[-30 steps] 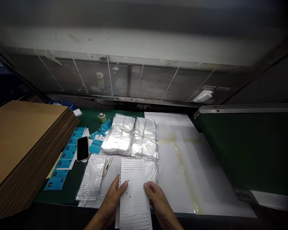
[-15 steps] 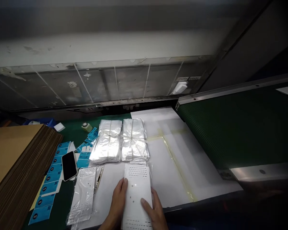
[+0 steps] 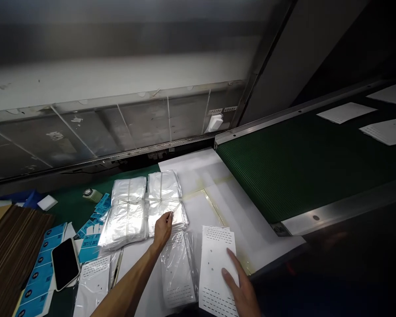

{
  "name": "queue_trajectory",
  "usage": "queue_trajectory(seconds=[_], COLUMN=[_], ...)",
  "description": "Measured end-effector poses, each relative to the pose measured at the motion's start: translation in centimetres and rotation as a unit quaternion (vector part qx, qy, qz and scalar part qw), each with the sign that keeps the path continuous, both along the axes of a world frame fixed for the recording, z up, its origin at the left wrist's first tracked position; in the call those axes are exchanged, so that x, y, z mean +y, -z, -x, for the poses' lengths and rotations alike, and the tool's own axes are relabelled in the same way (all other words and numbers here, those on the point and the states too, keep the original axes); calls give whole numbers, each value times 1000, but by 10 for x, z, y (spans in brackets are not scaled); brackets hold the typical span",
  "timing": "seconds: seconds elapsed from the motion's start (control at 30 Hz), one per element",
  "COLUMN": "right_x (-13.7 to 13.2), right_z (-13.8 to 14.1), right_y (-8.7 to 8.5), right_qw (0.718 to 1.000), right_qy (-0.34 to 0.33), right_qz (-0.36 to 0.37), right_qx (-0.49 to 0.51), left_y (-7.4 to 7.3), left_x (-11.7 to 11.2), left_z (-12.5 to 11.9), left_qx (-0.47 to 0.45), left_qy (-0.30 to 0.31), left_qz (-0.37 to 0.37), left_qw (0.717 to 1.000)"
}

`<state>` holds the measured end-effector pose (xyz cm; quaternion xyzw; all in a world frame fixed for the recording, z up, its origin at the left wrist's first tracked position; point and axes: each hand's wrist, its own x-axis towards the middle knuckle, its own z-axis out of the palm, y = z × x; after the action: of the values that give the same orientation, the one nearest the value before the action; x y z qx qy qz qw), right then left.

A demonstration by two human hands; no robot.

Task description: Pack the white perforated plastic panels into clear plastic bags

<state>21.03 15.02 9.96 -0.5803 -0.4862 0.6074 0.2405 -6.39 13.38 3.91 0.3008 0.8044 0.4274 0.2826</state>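
From here I read the left grip (image 3: 161,231) as half closed, its fingertips curled against the lower edge of a tied bundle of clear plastic bags (image 3: 165,202). I cannot tell whether it is pinching the bundle or only touching it. The right grip (image 3: 242,290) is open, its fingers spread and lying on a white perforated rectangular sheet (image 3: 216,273), which rests on a white-covered surface (image 3: 224,215).

Just left of that sheet, a clear plastic bag holding a similar perforated sheet (image 3: 178,273) lies under the left wrist's line, and a second bagged sheet (image 3: 94,286) lies further left. A matching tied bundle (image 3: 125,213) sits touching the first. Beyond them is a small bottle (image 3: 92,195) on a green mat (image 3: 71,207), with scattered blue labels (image 3: 36,277) and a black smartphone (image 3: 65,263) to the left, beside a stack of brown cardboard sheets (image 3: 6,255). To the right runs a green ribbed conveyor belt (image 3: 284,176) carrying loose white sheets (image 3: 346,112).
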Motion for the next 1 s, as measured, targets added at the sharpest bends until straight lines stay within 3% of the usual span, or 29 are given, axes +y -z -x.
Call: queue_trajectory(seconds=[0.23, 0.4, 0.57, 0.7, 0.8, 0.9, 1.0], right_x=[20, 26, 12, 13, 19, 28, 40], right_z=[26, 70, 106, 108, 109, 106, 83], right_y=[5, -9, -30, -28, -26, -40, -66], right_qw=[994, 982, 959, 962, 963, 960, 964], right_qy=[-106, -174, -257, -256, -262, -279, -266], right_qz=[15, -69, -117, -98, -69, -34, 0], right_qx=[0, -23, 13, 1, -15, -13, -22], left_y=[-25, -65, -96, -102, -103, -105, -107], left_x=[-3, -14, -48, -82, -96, -96, -90], left_z=[15, -12, -37, -32, -28, -27, -24], left_qx=[-87, -214, -295, -318, -294, -235, -260], left_qy=[-43, -2, 19, 5, 35, 37, -12], left_qz=[-57, -80, -84, -75, -41, -31, -79], left_qw=[994, 974, 952, 945, 954, 971, 962])
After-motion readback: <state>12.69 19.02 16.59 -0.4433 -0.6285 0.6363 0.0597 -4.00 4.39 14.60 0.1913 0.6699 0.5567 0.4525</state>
